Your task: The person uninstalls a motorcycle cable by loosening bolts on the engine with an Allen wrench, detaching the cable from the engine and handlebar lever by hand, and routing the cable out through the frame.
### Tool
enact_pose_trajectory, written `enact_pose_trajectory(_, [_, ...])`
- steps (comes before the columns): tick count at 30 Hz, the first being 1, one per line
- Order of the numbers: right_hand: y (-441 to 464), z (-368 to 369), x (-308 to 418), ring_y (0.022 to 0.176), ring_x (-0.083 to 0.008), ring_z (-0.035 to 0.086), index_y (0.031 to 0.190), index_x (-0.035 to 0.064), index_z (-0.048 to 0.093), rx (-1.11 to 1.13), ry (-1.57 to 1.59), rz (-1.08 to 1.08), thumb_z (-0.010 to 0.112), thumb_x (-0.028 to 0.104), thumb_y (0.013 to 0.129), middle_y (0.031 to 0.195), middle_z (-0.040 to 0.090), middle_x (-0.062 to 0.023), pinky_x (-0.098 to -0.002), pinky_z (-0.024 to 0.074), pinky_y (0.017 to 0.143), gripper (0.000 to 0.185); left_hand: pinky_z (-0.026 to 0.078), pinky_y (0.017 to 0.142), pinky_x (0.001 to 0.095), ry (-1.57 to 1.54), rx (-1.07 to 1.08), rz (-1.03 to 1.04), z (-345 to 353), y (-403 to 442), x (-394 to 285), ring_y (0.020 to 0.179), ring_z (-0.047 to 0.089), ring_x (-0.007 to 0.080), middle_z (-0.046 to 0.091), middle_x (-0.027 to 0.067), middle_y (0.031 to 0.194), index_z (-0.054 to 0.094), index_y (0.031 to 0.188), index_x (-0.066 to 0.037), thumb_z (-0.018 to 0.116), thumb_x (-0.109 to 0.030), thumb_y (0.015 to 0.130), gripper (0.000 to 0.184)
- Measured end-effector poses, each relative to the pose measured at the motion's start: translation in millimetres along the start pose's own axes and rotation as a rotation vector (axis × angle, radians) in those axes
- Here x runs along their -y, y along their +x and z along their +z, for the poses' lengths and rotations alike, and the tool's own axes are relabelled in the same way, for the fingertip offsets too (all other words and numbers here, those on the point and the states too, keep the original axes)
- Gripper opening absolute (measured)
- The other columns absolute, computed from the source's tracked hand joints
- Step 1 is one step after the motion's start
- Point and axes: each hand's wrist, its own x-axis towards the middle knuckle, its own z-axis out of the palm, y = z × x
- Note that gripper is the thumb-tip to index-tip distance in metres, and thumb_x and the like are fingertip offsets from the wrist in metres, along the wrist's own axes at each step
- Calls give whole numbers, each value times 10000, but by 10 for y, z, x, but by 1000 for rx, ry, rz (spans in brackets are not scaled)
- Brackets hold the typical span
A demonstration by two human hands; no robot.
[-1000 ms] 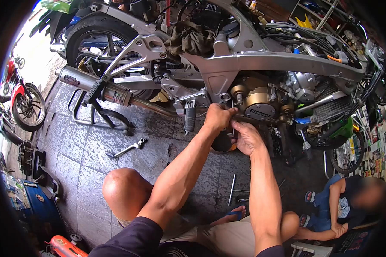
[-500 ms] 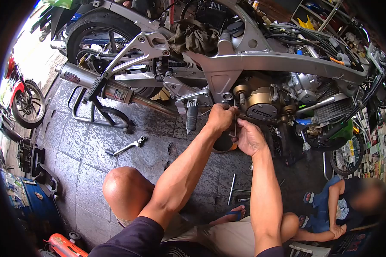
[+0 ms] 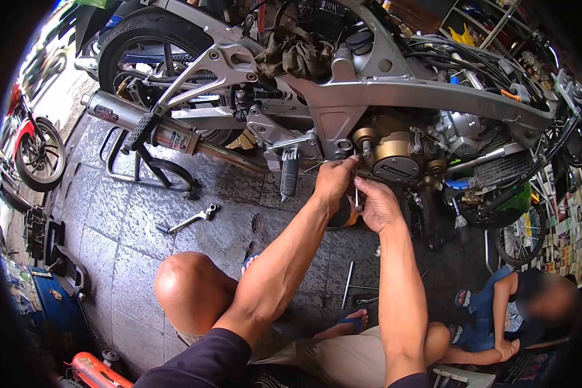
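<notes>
Both hands are at the lower frame of a motorcycle (image 3: 433, 92), just left of its gold engine cover (image 3: 394, 150). My left hand (image 3: 334, 180) has its fingers closed at the frame's lower edge; what they grip is hidden. Lower and to the right, my right hand (image 3: 377, 205) pinches a thin metal tool (image 3: 357, 196) that stands nearly upright between thumb and fingers. Left of my hands hangs a black footrest (image 3: 289, 176). Behind them, near the floor, is a dark round object with an orange edge (image 3: 352, 220), partly covered.
A kick lever (image 3: 191, 218) lies on the tiled floor. A T-shaped wrench (image 3: 348, 284) is near my foot. A person (image 3: 504, 310) sits at the lower right. A dark rag (image 3: 294, 53) rests on the frame, and a silver exhaust (image 3: 119, 115) extends left.
The thin metal tool has swung more upright and shows more clearly in my right hand. My left hand has shifted slightly. The view has moved a little.
</notes>
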Motion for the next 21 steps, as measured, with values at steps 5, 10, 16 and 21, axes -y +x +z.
enact_pose_trajectory(5, [-110, 181, 36, 587, -57, 496, 819, 76, 655, -144, -257, -136, 694, 200, 885, 698, 586, 29, -220, 369, 545, 146, 500, 501, 339, -607, 10, -166, 132, 49, 190, 578, 603, 210, 643, 92, 761, 647, 921, -28, 562, -314, 970, 302])
enact_pose_trajectory(10, [-359, 231, 269, 525, -50, 469, 780, 35, 642, -193, -517, -166, 706, 178, 870, 640, 568, 24, -216, 351, 492, 180, 466, 453, 329, -822, -35, -145, 243, 185, 383, 521, 522, 190, 560, 46, 671, 596, 863, -91, 642, -316, 931, 240])
enact_pose_trajectory(16, [-738, 321, 683, 513, -54, 499, 827, -7, 639, -217, -625, -178, 682, 140, 882, 650, 624, -33, -203, 358, 470, 163, 332, 462, 269, -1124, -78, -192, 488, 330, 346, 469, 347, 138, 375, -21, 544, 451, 672, -146, 659, -266, 918, 344])
enact_pose_trajectory(21, [-567, 407, 812, 581, -77, 571, 852, -44, 643, -290, -606, -257, 654, 86, 887, 686, 644, -55, -205, 411, 530, 136, 213, 419, 254, -1216, -141, -219, 543, 352, 327, 449, 263, 85, 351, -57, 584, 533, 799, -163, 650, -157, 911, 163])
